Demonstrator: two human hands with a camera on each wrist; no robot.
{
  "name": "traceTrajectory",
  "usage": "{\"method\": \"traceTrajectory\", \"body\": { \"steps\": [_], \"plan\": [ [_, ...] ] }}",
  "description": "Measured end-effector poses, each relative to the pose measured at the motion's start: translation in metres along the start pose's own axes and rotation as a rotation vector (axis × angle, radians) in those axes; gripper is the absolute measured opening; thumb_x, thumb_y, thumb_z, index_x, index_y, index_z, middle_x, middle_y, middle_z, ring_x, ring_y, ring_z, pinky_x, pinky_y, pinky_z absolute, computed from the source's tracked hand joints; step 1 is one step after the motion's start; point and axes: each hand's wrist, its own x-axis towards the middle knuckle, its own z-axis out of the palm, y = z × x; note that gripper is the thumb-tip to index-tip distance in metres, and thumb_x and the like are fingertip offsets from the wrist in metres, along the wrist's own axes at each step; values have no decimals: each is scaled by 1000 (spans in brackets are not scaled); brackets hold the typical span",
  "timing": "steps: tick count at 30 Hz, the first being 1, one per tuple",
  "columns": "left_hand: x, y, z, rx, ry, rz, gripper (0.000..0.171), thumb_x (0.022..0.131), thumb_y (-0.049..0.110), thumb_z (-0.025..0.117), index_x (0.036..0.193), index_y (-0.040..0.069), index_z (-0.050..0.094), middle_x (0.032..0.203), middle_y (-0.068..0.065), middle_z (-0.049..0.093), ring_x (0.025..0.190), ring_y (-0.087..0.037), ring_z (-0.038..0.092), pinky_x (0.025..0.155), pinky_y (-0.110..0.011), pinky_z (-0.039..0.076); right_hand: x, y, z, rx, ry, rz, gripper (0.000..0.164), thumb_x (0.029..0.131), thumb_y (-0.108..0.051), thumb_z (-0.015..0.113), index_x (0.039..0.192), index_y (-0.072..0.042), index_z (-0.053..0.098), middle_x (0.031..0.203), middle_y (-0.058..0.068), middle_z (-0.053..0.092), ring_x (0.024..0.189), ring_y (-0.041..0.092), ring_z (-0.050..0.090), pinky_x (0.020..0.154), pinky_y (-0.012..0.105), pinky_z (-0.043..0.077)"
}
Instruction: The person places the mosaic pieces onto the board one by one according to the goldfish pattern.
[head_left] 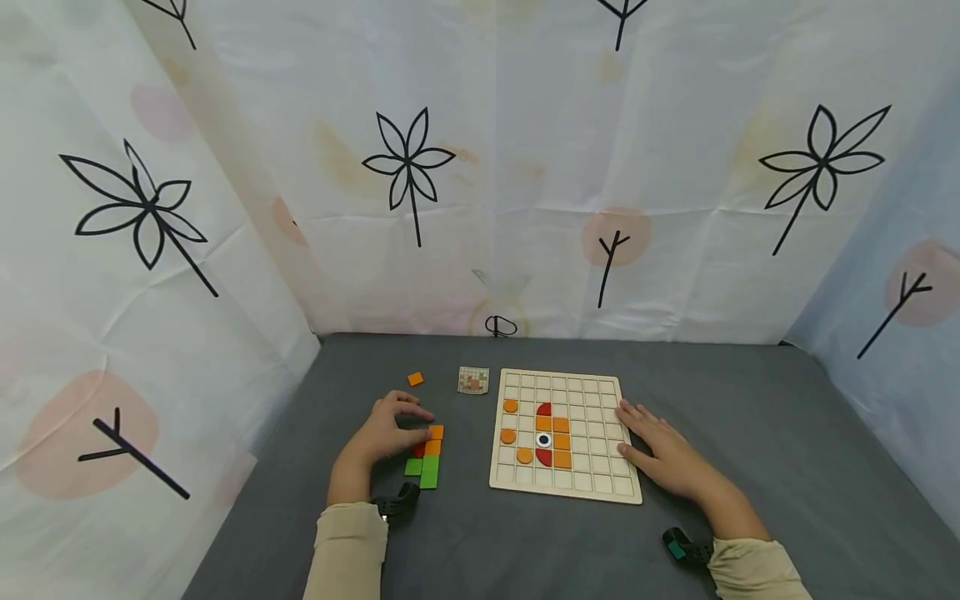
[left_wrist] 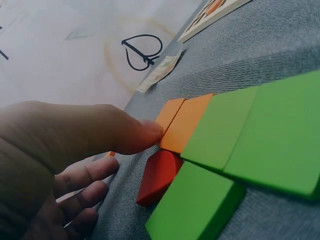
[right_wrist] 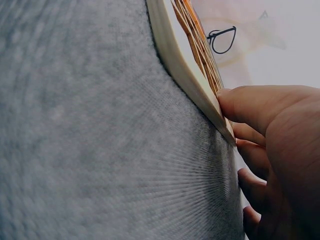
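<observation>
Left hand (head_left: 384, 432): grip apart, lower left of the head frame; thumb tip touches the flat orange square tile (head_left: 437, 432), other fingers pinch nothing.
Picking up: the step seems to be a pick; best to set a fingertip opposite the thumb, pinch lightly and lift straight, as the neighbour could drag along.
Orange square tile: just left of lower centre in the head frame; plain, smooth-faced, lying flat.
Touching it: 1 second orange tile (left_wrist: 186, 125).
Nearby: 3 thick green tiles (left_wrist: 280, 135), 1 red round-ended tile (left_wrist: 159, 177).
Right hand (head_left: 663, 446): grip not clamped, fingers extended; it touches the right edge of the pale wooden grid board (head_left: 600, 483). Light pressure should steady it.
On the board: 3 orange discs (head_left: 511, 406), 4 orange squares (head_left: 561, 442), 2 red quarter-rounds (head_left: 543, 409), 1 white disc with dark centre (head_left: 543, 440).
Bench (head_left: 525, 542): grey cloth.
</observation>
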Motion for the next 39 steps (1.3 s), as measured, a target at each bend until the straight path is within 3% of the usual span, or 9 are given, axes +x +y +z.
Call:
{"method": "traceTrajectory", "body": {
  "steps": [8, 18, 39],
  "plan": [
    [1, 0, 2, 6, 26, 15, 13, 93, 19, 82, 106, 18, 84, 142, -13, 56, 136, -40, 42, 112, -71, 38, 0, 1, 1, -2, 8, -11, 69, 107, -36, 63, 162, -1, 42, 170, 24, 34, 156, 54, 28, 120, 75, 21],
    [2, -1, 1, 0, -3, -19, 26, 87, 19, 87, 113, 24, 83, 148, -10, 52, 141, -39, 37, 112, -72, 36, 0, 1, 1, 3, 0, 1, 68, 107, -36, 63, 162, -2, 42, 171, 23, 33, 157, 54, 27, 122, 75, 19],
    [6, 0, 10, 46, 74, -34, 16, 93, 25, 83, 108, 25, 83, 136, -8, 56, 129, -34, 43, 107, -64, 40, 1, 2, 1, 17, -1, 0, 68, 107, -35, 63, 162, -1, 41, 171, 24, 33, 157, 54, 26, 122, 75, 18]
  ]
}}
